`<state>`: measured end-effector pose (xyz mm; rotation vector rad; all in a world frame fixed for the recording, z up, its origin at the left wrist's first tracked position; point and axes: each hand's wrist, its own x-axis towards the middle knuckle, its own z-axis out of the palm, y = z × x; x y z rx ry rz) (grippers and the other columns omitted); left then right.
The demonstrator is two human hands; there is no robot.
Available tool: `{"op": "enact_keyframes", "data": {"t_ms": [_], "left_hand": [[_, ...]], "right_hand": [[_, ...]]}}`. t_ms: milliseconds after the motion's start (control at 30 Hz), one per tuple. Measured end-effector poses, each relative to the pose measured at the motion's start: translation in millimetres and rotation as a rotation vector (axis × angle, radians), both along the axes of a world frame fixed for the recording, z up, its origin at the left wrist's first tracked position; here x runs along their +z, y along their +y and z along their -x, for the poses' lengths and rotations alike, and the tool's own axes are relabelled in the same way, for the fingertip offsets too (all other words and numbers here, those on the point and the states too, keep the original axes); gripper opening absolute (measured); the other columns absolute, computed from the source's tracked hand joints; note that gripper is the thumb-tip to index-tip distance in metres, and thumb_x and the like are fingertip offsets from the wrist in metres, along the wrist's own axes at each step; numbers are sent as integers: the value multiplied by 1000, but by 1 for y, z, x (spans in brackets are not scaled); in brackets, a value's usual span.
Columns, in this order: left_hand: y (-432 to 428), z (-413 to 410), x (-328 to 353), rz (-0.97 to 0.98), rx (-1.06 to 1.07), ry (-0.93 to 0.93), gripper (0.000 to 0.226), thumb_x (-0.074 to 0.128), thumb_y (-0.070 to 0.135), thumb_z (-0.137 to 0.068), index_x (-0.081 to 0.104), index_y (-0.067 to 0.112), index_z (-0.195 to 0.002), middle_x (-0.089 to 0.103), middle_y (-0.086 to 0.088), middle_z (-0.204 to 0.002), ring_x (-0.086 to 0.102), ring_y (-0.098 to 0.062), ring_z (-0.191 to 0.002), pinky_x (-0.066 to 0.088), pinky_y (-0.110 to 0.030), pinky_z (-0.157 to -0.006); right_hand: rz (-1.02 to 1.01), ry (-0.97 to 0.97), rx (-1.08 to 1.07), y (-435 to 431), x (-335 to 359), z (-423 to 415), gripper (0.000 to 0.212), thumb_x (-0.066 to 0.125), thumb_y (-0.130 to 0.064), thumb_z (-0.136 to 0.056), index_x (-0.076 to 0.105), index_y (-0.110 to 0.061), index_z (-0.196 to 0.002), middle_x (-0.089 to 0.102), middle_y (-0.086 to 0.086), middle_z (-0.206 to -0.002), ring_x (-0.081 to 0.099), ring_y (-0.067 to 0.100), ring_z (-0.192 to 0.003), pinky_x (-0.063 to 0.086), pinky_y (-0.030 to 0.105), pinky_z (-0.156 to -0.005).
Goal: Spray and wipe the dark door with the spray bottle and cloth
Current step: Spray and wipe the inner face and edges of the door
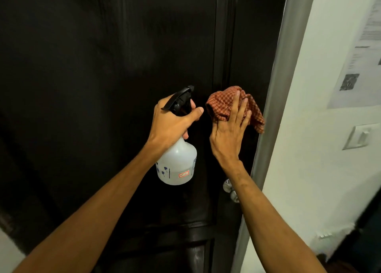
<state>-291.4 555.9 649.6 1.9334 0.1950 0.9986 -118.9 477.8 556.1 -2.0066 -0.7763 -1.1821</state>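
The dark door [92, 66] fills most of the head view. My left hand [171, 122] grips the neck of a white translucent spray bottle [177, 165] with a black trigger head, its nozzle pointing at the door. My right hand [231, 132] presses a red-orange checked cloth [220, 106] flat against the door's right stile, just left of the door edge. The two hands are side by side, a few centimetres apart.
A grey metal door frame [278, 87] runs down the right of the door. A silver door knob [229, 187] shows below my right wrist. On the white wall to the right hang printed papers [362, 46] and a light switch [360, 136].
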Motion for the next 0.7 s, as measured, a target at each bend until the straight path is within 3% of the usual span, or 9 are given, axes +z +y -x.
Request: {"op": "enact_keyframes", "data": {"t_ms": [167, 300, 400, 500, 700], "left_hand": [[5, 8, -43, 19, 24, -1, 18, 80, 19, -91, 68, 7, -98, 74, -17, -86, 61, -29, -46, 49, -28, -45], [4, 12, -80, 18, 46, 41, 15, 79, 15, -91, 67, 7, -94, 73, -16, -83, 61, -17, -43, 47, -26, -40], [3, 15, -104, 32, 72, 84, 14, 79, 13, -91, 67, 8, -93, 72, -12, -82, 61, -10, -44, 47, -21, -40], [4, 20, -128, 74, 77, 119, 13, 79, 11, -91, 66, 8, -91, 68, -8, -76, 59, -8, -43, 46, -20, -40], [16, 33, -167, 118, 88, 150, 12, 79, 14, -91, 67, 14, -90, 69, -5, -80, 64, -10, -52, 48, -20, -42]], "right_hand": [[-83, 217, 86, 5, -73, 23, 53, 40, -23, -102, 28, -16, -153, 0, 19, -169, -3, 42, -156, 10, 66, -122], [-293, 452, 223, 22, -111, 55, 82, 46, -24, -107, -17, -36, -159, -32, -3, -164, -19, 32, -155, -1, 61, -125], [-430, 718, 295, 41, -146, 78, 69, 43, -33, -108, -1, -27, -161, -29, 9, -165, -24, 29, -154, -4, 61, -124], [-538, 972, 338, 54, -175, 91, 59, 41, -32, -110, 21, -12, -161, -28, 17, -164, -26, 27, -153, -8, 52, -126], [-591, 1162, 372, 60, -200, 111, 61, 35, -37, -111, 8, -17, -162, -28, 13, -165, -20, 28, -155, -5, 47, -127]]}}
